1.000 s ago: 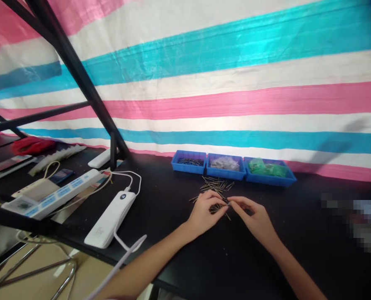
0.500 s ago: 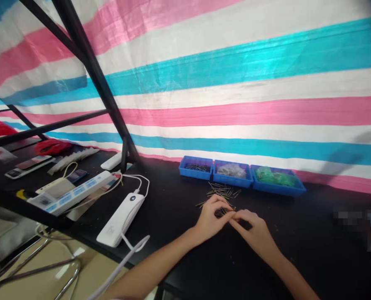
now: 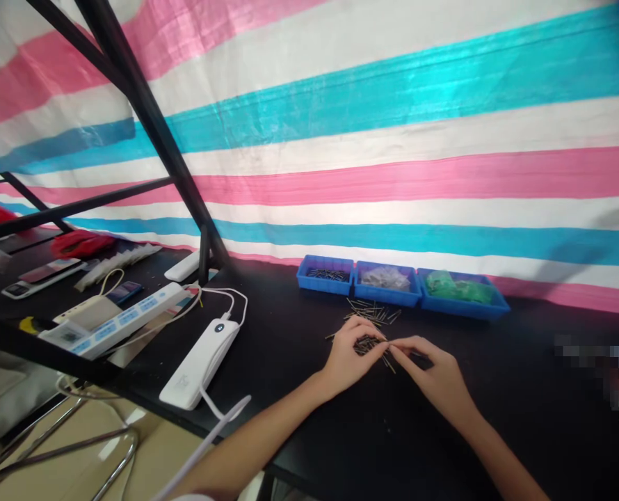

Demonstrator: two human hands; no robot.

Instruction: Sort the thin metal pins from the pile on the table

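My left hand (image 3: 348,355) curls around a bunch of thin metal pins (image 3: 366,344), dark and brassy like small nails or drill bits. Its thumb reaches to the right along the front of the bunch. My right hand (image 3: 429,372) is closed in a pinch, its fingertips meeting the left thumb tip at the bunch's right edge; what lies between them is too small to make out. A few pins stick out below the fingertips. Just behind the hands, more loose pins (image 3: 375,311) lie scattered on the black table (image 3: 335,445).
Along the back stand three blue bins: one with dark pins (image 3: 302,282), one with clear plastic bags (image 3: 387,298), one with green bags (image 3: 463,311). Left are a white power bank (image 3: 199,365) with cables, a power strip (image 3: 126,320) and a black frame post (image 3: 158,139).
My right hand has drawn slightly right, opening the gap between the hands. More of the pin bunch shows now, with pins sticking out below the fingertips. The view has shifted slightly.
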